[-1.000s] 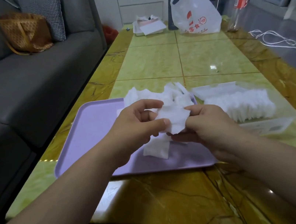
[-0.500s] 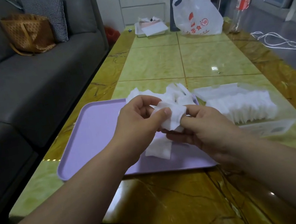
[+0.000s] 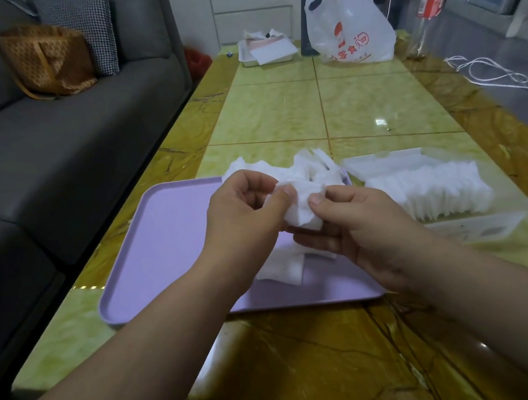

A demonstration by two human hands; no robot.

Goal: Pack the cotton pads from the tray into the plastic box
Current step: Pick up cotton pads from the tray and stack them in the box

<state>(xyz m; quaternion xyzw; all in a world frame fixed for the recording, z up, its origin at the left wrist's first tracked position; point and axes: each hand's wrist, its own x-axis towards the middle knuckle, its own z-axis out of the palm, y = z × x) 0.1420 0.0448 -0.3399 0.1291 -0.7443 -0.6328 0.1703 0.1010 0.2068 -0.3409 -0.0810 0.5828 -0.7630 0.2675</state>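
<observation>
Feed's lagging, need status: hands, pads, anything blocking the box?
Left hand and right hand pinch a bunch of cotton pads over the tray. Box at right holds a row of pads. Nothing in the way.

The scene is dim, with soft, cool light coming from beyond the right hand (image 3: 364, 232), on the far right. A small glare spot (image 3: 380, 121) shines on the glossy table (image 3: 264, 120) beyond both hands. The cotton pads (image 3: 301, 204) pinched between the left hand (image 3: 242, 224) and the right one look flat white, with little detail. The sofa (image 3: 58, 156) left of the left hand sinks into dark grey. Wide-angle distortion bends the table's edges and stretches both forearms.
</observation>
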